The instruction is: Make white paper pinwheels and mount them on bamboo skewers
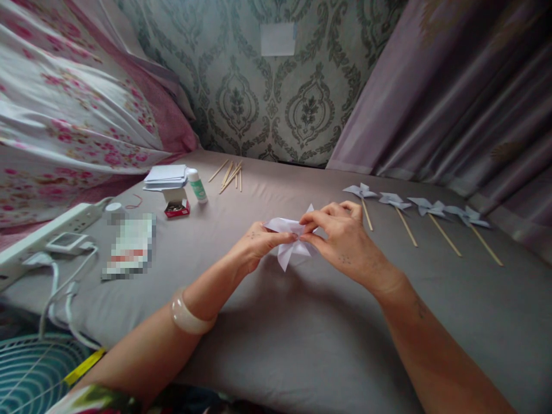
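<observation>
A white paper pinwheel (288, 253) is held between my two hands, above the grey cloth-covered surface (276, 333). My left hand (257, 244) grips it from the left, with the thumb pressed near the pinwheel's centre. From the right, my right hand (340, 236) pinches the paper at the middle with thumb and index finger. Some folded points stick out above and below the fingers. Whether a pin sits between the fingertips is hidden. No stick shows on this pinwheel.
Several pinwheels on wooden sticks (435, 210) lie to the right. Loose sticks (232, 175), a glue bottle (197, 187), a small red box (176, 208) and stacked paper (165, 177) are at the back left. A power strip (56, 238) and a fan (34, 374) stand left.
</observation>
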{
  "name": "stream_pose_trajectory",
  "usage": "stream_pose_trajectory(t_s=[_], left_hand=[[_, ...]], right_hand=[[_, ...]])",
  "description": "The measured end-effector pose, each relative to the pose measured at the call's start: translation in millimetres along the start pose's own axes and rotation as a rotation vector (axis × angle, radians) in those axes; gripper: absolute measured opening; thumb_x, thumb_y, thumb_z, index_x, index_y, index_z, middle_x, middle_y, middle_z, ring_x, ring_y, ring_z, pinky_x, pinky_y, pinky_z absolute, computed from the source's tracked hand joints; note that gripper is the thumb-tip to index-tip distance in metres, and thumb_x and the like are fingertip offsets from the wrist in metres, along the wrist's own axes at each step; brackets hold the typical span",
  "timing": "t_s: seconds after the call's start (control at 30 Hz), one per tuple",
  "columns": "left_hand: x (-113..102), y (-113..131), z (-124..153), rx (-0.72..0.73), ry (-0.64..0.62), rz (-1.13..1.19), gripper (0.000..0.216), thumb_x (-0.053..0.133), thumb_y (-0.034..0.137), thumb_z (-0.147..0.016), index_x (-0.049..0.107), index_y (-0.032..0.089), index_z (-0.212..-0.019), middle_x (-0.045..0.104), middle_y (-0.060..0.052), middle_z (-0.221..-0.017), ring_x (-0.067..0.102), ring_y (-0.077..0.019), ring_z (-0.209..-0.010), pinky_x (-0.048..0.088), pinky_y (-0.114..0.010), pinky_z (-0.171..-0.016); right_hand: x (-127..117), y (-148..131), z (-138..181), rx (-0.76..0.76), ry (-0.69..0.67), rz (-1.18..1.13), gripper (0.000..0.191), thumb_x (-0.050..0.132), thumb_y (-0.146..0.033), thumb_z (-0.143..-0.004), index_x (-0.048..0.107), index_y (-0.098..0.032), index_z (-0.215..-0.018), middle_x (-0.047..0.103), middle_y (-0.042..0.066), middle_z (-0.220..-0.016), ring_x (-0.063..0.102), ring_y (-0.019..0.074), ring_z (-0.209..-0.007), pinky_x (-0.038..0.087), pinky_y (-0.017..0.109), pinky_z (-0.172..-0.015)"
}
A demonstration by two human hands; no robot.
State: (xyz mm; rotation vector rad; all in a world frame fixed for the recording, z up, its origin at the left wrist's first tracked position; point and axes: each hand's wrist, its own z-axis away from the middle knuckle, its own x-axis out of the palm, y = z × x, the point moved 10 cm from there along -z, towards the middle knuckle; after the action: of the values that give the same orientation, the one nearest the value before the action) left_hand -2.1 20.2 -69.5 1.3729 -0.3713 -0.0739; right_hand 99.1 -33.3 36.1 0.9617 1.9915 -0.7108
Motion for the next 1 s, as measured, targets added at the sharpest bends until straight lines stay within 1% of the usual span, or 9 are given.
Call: stream_pose_trajectory(t_s=[0.27,0.5,0.77,0.87,1.0], left_hand=[[1.4,1.7,1.1,0.016,-0.013,-0.004,0.013,0.079,0.019,-0.055,0.076,0.016,-0.068,0.072,-0.005,-0.072,0.061,-0.0179,-0.068,0.044,-0.029,-0.069],[1.2,2.2,1.6,0.021,-0.008,-0.021,0.013,0.078,0.019,-0.055,0.076,0.017,-0.067,0.070,-0.003,-0.068,0.059,-0.0165,-0.065,0.041,-0.029,-0.066],[2.2,-1.5,1.5,-0.016,-0.026,-0.028,0.018,0.080,0.020,-0.054,0.074,0.013,-0.071,0.069,-0.002,-0.069,0.058,-0.0151,-0.066,0.040,-0.028,-0.069],[1.2,-2.1,0.6,-0.012,-0.021,-0.050,0.015,0.078,0.020,-0.056,0.073,0.014,-0.070,0.068,-0.001,-0.068,0.057,-0.0146,-0.067,0.040,-0.028,-0.069],[-0.3,-2.8,-1.0,0.013,-0.015,-0.093,0.008,0.073,0.020,-0.059,0.070,0.014,-0.065,0.063,0.001,-0.062,0.053,-0.0133,-0.063,0.036,-0.027,-0.064]], right_hand=[[-0.5,-3.2,-0.4,-0.002,0.006,0.034,0.007,0.057,-0.018,-0.089,0.062,-0.023,-0.092,0.072,0.001,-0.084,0.060,0.0222,-0.090,0.025,0.041,-0.092],[0.8,-0.5,0.5,0.036,0.014,0.030,0.007,0.058,-0.018,-0.088,0.063,-0.022,-0.092,0.073,0.002,-0.086,0.060,0.0224,-0.089,0.025,0.041,-0.092],[1.7,0.0,1.0,0.071,0.009,0.042,0.009,0.061,-0.015,-0.085,0.064,-0.021,-0.091,0.073,0.001,-0.085,0.061,0.0224,-0.089,0.025,0.040,-0.092],[1.6,0.1,1.3,0.084,0.012,0.046,0.008,0.062,-0.016,-0.084,0.063,-0.020,-0.091,0.073,0.001,-0.084,0.061,0.0218,-0.089,0.025,0.040,-0.092],[2.8,0.9,1.8,0.102,0.013,0.059,0.007,0.062,-0.017,-0.084,0.063,-0.020,-0.090,0.072,0.001,-0.083,0.061,0.0217,-0.088,0.025,0.040,-0.091]])
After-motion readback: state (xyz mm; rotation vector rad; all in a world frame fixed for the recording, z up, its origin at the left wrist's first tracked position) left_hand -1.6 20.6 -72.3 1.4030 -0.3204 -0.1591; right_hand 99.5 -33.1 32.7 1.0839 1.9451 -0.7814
